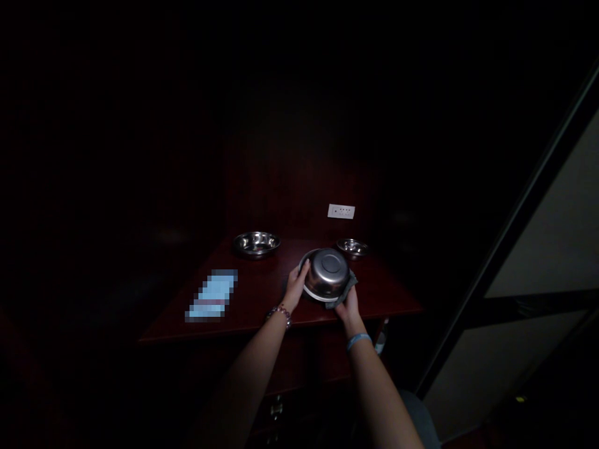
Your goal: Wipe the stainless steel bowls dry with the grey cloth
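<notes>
A stainless steel bowl point(330, 274) is held tilted over the front of the dark red table point(253, 293), its outer base facing me. My left hand point(296, 287) grips the bowl's rim on the left, thumb on the outer wall. At the lower right, my right hand point(349, 304) has a dark grey cloth point(345, 295) pressed against the rim; its fingers are partly hidden behind cloth and bowl. Behind on the table rest a wider steel bowl point(257, 245) at the left and a smaller steel bowl point(352, 248) at the right, both facing up.
A blurred light-blue rectangle point(213, 296) lies at the table's left. On the back panel is a white power socket point(341, 211). A bottle point(382, 337) stands below the right front edge. Pale panels in a dark frame point(538, 237) rise at the right. The surroundings are very dark.
</notes>
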The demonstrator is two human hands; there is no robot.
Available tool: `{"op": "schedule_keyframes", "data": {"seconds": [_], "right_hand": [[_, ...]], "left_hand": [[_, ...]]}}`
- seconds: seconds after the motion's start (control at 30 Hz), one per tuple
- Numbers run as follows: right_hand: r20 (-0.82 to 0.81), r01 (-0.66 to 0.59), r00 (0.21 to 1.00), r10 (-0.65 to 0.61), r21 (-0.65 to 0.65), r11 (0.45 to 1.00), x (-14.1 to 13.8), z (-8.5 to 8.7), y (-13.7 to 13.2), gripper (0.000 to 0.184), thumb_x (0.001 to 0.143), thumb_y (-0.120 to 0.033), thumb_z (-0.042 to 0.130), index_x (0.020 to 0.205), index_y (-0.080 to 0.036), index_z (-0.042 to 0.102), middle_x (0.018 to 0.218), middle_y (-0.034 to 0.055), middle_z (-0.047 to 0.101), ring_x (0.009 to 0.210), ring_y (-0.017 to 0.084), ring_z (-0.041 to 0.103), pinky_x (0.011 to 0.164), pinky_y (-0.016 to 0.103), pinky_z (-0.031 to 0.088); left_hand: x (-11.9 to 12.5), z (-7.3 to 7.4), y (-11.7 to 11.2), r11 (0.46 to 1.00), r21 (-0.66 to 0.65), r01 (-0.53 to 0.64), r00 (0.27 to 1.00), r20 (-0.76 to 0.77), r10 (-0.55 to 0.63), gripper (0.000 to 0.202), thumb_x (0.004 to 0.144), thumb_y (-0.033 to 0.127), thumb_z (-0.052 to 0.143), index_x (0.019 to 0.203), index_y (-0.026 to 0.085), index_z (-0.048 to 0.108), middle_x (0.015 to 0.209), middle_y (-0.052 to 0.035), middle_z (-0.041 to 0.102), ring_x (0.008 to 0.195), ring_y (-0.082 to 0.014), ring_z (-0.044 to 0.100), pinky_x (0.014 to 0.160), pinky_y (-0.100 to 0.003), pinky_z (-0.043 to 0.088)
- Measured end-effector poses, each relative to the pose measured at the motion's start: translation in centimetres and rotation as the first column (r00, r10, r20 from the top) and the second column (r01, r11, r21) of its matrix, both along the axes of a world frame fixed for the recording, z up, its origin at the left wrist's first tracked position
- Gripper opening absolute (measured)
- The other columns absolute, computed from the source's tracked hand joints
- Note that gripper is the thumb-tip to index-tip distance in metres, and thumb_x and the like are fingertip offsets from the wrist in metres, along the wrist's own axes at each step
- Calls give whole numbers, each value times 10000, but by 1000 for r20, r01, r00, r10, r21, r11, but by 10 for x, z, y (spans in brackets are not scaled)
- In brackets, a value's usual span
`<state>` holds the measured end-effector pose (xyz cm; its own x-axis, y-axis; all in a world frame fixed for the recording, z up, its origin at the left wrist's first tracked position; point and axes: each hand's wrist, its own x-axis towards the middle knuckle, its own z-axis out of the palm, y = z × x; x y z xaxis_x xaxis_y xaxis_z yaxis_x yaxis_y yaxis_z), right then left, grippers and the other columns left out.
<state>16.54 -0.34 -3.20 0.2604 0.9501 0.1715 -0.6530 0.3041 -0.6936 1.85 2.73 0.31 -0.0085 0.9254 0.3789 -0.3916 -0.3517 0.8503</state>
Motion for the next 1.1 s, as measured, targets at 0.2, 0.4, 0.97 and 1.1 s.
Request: {"op": "schedule_keyframes", "data": {"seconds": [0.2, 0.4, 0.97, 1.1], "right_hand": [[5, 10, 1000, -10, -2, 1000, -1, 1, -1, 467, 914, -601, 483, 1092, -224, 694, 1179, 68, 759, 1260, 240, 635, 1141, 470, 441], [-4, 23, 1000, -23, -13, 1000, -3, 5, -4, 450, 926, -585, 473, 1087, -224, 690, 1204, 69, 747, 1296, 223, 609, 1157, 449, 428], [21, 3, 1000, -3, 9, 1000, -3, 8, -7, 486, 890, -630, 512, 1105, -229, 683, 1231, 74, 736, 1309, 238, 598, 1145, 464, 442], [28, -3, 1000, 3, 19, 1000, -3, 5, -6, 497, 883, -632, 524, 1111, -220, 683, 1223, 83, 740, 1307, 248, 601, 1140, 482, 440]], "left_hand": [[2, 3, -3, 999, 39, -30, 1000, 11, 29, 616, 707, 686, 740, 982, 136, 767, 1067, -126, 772, 1029, -280, 684, 971, -392, 505], [1, 4, -7, 998, 44, -43, 999, 7, 42, 579, 742, 669, 721, 971, 139, 762, 1030, -123, 773, 1004, -274, 689, 945, -383, 513], [2, 2, -4, 996, 54, -75, 997, 2, 75, 538, 732, 635, 740, 959, 147, 767, 1025, -112, 776, 1020, -279, 686, 954, -388, 515], [2, 0, -4, 996, 54, -75, 997, -10, 76, 548, 735, 649, 730, 946, 144, 762, 991, -103, 776, 991, -268, 685, 934, -373, 516]]}}
